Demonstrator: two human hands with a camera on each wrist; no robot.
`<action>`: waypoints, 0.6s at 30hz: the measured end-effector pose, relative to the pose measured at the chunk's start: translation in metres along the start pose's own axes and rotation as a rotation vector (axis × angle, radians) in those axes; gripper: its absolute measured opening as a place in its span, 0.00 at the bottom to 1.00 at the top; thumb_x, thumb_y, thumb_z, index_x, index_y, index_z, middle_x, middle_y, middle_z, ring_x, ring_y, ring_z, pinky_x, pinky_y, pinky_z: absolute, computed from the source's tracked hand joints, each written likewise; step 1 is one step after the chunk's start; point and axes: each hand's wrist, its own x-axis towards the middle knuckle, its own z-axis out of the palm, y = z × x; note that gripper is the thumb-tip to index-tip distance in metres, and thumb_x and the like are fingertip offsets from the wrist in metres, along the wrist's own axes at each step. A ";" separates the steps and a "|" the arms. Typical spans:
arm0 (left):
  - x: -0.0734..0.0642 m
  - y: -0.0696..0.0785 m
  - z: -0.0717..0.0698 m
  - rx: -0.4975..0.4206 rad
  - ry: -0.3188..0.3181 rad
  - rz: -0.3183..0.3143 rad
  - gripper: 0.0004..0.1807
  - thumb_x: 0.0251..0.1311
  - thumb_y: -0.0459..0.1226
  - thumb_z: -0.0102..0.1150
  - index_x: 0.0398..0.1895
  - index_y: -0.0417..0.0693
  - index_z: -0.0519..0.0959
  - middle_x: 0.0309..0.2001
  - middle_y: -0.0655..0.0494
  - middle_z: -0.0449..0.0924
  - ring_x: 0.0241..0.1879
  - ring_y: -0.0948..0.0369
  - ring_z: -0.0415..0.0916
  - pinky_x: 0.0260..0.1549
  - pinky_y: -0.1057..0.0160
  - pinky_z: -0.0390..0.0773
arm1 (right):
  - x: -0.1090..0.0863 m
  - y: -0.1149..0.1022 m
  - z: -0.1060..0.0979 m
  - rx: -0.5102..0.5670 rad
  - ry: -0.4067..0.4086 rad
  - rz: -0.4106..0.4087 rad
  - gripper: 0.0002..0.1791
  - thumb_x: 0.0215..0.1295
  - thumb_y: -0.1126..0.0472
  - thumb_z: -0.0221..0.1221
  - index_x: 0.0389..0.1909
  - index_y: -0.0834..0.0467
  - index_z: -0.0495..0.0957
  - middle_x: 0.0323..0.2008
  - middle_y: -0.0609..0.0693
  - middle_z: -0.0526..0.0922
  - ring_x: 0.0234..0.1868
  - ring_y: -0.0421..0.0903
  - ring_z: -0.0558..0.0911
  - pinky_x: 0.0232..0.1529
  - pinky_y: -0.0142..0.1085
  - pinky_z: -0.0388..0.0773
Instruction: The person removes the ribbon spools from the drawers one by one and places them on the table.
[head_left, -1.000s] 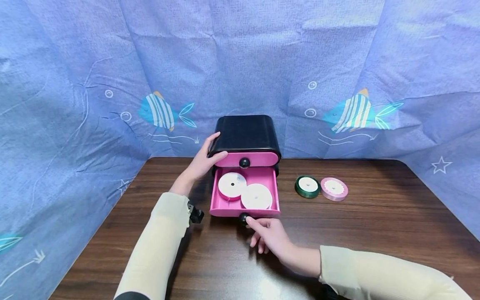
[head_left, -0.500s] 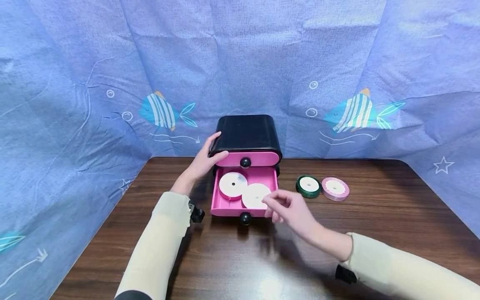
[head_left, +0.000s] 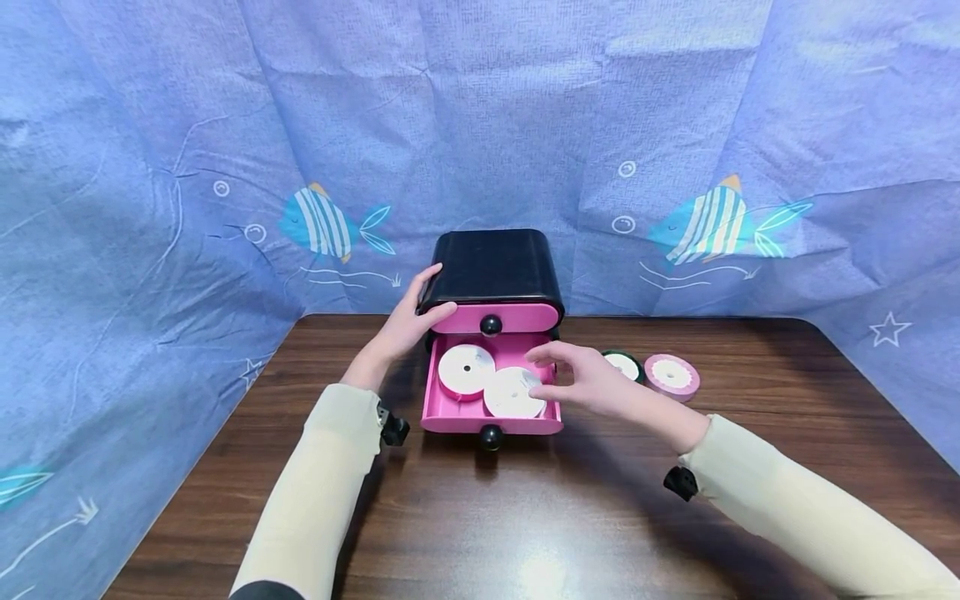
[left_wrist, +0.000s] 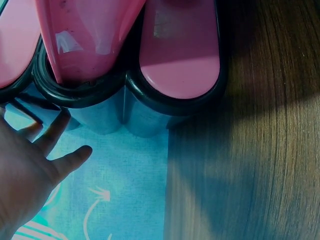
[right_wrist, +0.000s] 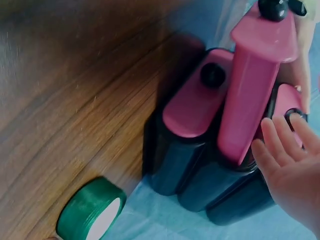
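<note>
A small black chest (head_left: 495, 262) with pink drawers and round black knobs stands on the table. Its middle drawer (head_left: 450, 425) is pulled out. Inside lie two spools with white faces, a left spool (head_left: 459, 365) with a pink edge and a right spool (head_left: 504, 394). My left hand (head_left: 400, 327) rests on the chest's left side, thumb at the top drawer's front corner, fingers extended. My right hand (head_left: 588, 382) reaches over the drawer's right side, thumb and fingers parted, by the right spool. Whether the thumb touches that spool, I cannot tell.
Right of the chest lie a green ribbon spool (head_left: 624, 364), partly hidden by my right hand, and a pink ribbon spool (head_left: 671, 375). A blue cloth (head_left: 495, 117) with printed fish hangs behind the brown table (head_left: 450, 517).
My right hand has let go of the open drawer's knob, moved up and right, and come over the drawer with its fingers spreading. My left hand has stayed on the chest.
</note>
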 end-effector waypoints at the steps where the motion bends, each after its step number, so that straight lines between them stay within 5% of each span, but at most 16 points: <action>1: 0.000 0.000 0.000 -0.001 -0.001 0.000 0.40 0.65 0.47 0.58 0.76 0.66 0.49 0.74 0.51 0.49 0.68 0.53 0.57 0.64 0.49 0.60 | 0.002 0.003 0.000 -0.037 -0.020 -0.017 0.29 0.54 0.57 0.72 0.57 0.61 0.77 0.51 0.53 0.81 0.51 0.50 0.78 0.54 0.52 0.72; 12: 0.000 0.000 0.000 -0.025 -0.005 0.007 0.40 0.66 0.45 0.58 0.76 0.65 0.49 0.73 0.51 0.52 0.67 0.53 0.60 0.63 0.51 0.61 | 0.016 0.018 0.001 -0.141 -0.185 -0.166 0.38 0.48 0.54 0.75 0.61 0.61 0.74 0.60 0.53 0.76 0.60 0.51 0.73 0.59 0.48 0.68; 18: 0.001 -0.002 0.000 -0.026 -0.002 0.014 0.40 0.66 0.44 0.57 0.77 0.65 0.49 0.72 0.49 0.53 0.66 0.54 0.61 0.63 0.53 0.61 | 0.021 0.021 0.006 -0.198 -0.202 -0.206 0.39 0.47 0.58 0.76 0.61 0.64 0.73 0.59 0.57 0.77 0.63 0.54 0.71 0.66 0.58 0.52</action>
